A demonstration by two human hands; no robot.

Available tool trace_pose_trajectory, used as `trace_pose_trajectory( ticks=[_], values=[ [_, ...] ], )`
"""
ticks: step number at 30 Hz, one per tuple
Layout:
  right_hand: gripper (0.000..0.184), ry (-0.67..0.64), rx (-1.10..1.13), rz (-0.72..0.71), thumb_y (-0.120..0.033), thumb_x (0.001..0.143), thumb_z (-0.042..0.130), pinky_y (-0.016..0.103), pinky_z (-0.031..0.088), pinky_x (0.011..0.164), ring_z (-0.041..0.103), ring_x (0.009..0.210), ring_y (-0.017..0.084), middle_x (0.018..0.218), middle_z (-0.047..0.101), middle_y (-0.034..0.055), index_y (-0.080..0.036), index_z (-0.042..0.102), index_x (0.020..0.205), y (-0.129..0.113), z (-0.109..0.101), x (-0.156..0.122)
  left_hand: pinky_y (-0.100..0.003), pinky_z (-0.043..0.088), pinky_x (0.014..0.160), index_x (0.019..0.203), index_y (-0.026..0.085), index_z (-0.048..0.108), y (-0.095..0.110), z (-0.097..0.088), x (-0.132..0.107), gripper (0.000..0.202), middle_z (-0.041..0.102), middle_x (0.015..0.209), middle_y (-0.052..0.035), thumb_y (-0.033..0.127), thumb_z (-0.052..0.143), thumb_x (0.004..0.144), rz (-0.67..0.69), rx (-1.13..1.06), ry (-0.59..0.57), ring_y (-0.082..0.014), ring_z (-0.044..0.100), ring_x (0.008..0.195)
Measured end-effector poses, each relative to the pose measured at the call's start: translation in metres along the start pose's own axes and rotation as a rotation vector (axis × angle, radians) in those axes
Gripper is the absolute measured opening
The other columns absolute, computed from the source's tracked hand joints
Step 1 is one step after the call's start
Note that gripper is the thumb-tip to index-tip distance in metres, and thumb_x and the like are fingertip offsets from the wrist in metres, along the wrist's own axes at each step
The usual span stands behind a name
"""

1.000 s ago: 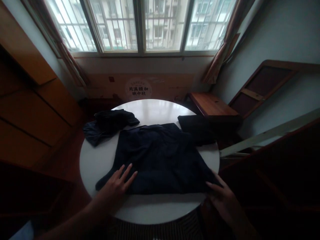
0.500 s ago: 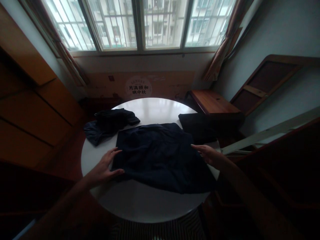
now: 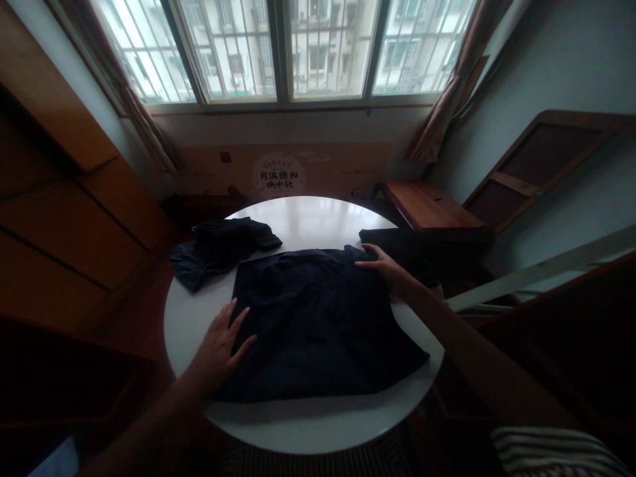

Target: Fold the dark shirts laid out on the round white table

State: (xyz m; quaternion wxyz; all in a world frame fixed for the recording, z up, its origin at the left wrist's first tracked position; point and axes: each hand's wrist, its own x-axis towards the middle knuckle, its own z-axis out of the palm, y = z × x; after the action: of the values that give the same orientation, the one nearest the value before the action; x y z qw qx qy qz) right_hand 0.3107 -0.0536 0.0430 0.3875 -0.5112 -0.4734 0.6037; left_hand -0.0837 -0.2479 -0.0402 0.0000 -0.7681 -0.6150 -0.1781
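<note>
A dark navy garment [image 3: 308, 324] lies spread flat on a round white table [image 3: 308, 218], its folds hard to read in the dim light. My left hand [image 3: 219, 351] rests on the garment's left side with the fingers spread. My right hand [image 3: 385, 268] lies on its upper right edge, fingers flat and pointing left. Neither hand visibly pinches the cloth. Behind it, a crumpled dark garment [image 3: 221, 250] lies at the table's far left, and a black garment [image 3: 402, 255] lies at the far right, hanging past the rim.
A wooden cabinet [image 3: 74, 212] stands at the left. Beyond the table are a printed carton [image 3: 278, 175] under a barred window [image 3: 283, 53] and a low wooden bench [image 3: 430, 205]. A pale plank [image 3: 541, 271] and striped cloth [image 3: 551, 450] are at the right.
My right hand has moved from the garment's lower right corner up to its upper right edge. My left hand has gone up the garment's left edge and come back down onto the cloth.
</note>
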Motion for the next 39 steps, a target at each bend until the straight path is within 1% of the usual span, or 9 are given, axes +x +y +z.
trace_pose_trajectory(
  ticks=[5, 7, 14, 19, 23, 28, 31, 34, 39],
  values=[
    [0.057, -0.042, -0.347, -0.511, -0.020, 0.077, 0.067, 0.038, 0.043, 0.108, 0.050, 0.131, 0.024, 0.136, 0.059, 0.0077, -0.024, 0.057, 0.132, -0.014, -0.015, -0.003, -0.056, 0.034, 0.113, 0.150, 0.022, 0.037, 0.003, -0.002, -0.002, 0.059, 0.025, 0.160, -0.0155, 0.047, 0.047, 0.098, -0.010, 0.022, -0.018, -0.0341, 0.028, 0.146],
    [0.061, 0.038, -0.474, -0.568, -0.020, 0.077, 0.066, 0.040, 0.038, 0.112, 0.044, 0.137, 0.025, 0.140, 0.055, 0.0083, -0.024, 0.054, 0.137, -0.012, -0.024, -0.004, -0.056, 0.035, 0.113, 0.149, 0.021, 0.040, 0.004, -0.003, -0.001, 0.059, 0.027, 0.159, -0.0160, 0.049, 0.048, 0.097, -0.014, 0.030, -0.025, -0.0344, 0.030, 0.145],
    [0.118, 0.289, -0.423, -0.144, -0.019, 0.056, 0.089, 0.036, 0.059, 0.080, 0.068, 0.100, 0.028, 0.132, 0.060, 0.0202, -0.015, 0.024, 0.154, 0.010, -0.038, -0.001, -0.054, 0.041, 0.109, 0.131, 0.012, 0.056, 0.001, -0.023, 0.051, 0.044, 0.054, 0.136, -0.0176, 0.040, 0.040, 0.101, 0.003, 0.043, 0.054, -0.0308, 0.049, 0.130],
    [0.075, 0.308, -0.235, 0.082, -0.020, 0.064, 0.087, 0.021, 0.055, 0.059, 0.068, 0.080, 0.018, 0.114, 0.066, 0.0204, -0.004, 0.054, 0.129, -0.002, -0.029, -0.002, -0.049, 0.036, 0.114, 0.136, 0.012, 0.054, 0.030, -0.021, 0.125, 0.045, 0.052, 0.142, -0.0162, 0.034, 0.033, 0.103, 0.213, 0.003, -0.032, -0.0274, 0.045, 0.134],
    [0.061, 0.057, -0.320, 0.113, -0.032, 0.060, 0.092, 0.020, 0.051, 0.051, 0.066, 0.070, 0.016, 0.093, 0.071, 0.0101, -0.012, 0.066, 0.111, -0.005, -0.032, -0.014, -0.062, 0.025, 0.115, 0.149, 0.026, 0.042, 0.050, 0.007, 0.162, 0.051, 0.034, 0.158, -0.0101, 0.044, 0.038, 0.102, 0.279, 0.023, -0.208, -0.0337, 0.026, 0.147],
    [0.100, -0.161, -0.432, 0.189, -0.039, 0.053, 0.095, 0.027, 0.057, 0.055, 0.069, 0.078, 0.023, 0.104, 0.072, 0.0101, -0.023, 0.049, 0.140, 0.020, -0.047, -0.056, -0.069, 0.015, 0.114, 0.155, 0.032, 0.027, 0.040, 0.031, 0.173, 0.062, 0.021, 0.163, -0.0061, 0.057, 0.035, 0.100, 0.171, 0.046, -0.335, -0.0350, 0.009, 0.151],
    [0.096, -0.233, -0.375, 0.147, -0.039, 0.055, 0.093, 0.037, 0.061, 0.073, 0.070, 0.094, 0.028, 0.111, 0.071, 0.0104, -0.024, 0.048, 0.139, 0.043, -0.051, -0.081, -0.069, 0.013, 0.115, 0.155, 0.033, 0.026, 0.035, 0.033, 0.172, 0.062, 0.019, 0.164, -0.0041, 0.059, 0.034, 0.099, 0.160, 0.034, -0.329, -0.0338, 0.007, 0.151],
    [0.093, -0.165, -0.324, -0.006, -0.040, 0.054, 0.092, 0.044, 0.057, 0.090, 0.064, 0.112, 0.031, 0.123, 0.066, 0.0129, -0.023, 0.052, 0.135, 0.057, -0.053, -0.098, -0.069, 0.012, 0.114, 0.155, 0.033, 0.028, 0.036, 0.032, 0.172, 0.063, 0.020, 0.163, -0.0047, 0.059, 0.035, 0.099, 0.156, 0.029, -0.323, -0.0344, 0.007, 0.151],
    [0.083, -0.198, -0.311, 0.042, -0.046, 0.063, 0.087, 0.044, 0.059, 0.086, 0.068, 0.104, 0.029, 0.124, 0.065, 0.0116, -0.026, 0.053, 0.137, 0.059, -0.062, -0.112, -0.069, 0.015, 0.114, 0.152, 0.031, 0.037, 0.036, 0.033, 0.176, 0.055, 0.027, 0.162, -0.0055, 0.051, 0.033, 0.101, 0.162, 0.023, -0.298, -0.0353, 0.014, 0.150]
  ],
)
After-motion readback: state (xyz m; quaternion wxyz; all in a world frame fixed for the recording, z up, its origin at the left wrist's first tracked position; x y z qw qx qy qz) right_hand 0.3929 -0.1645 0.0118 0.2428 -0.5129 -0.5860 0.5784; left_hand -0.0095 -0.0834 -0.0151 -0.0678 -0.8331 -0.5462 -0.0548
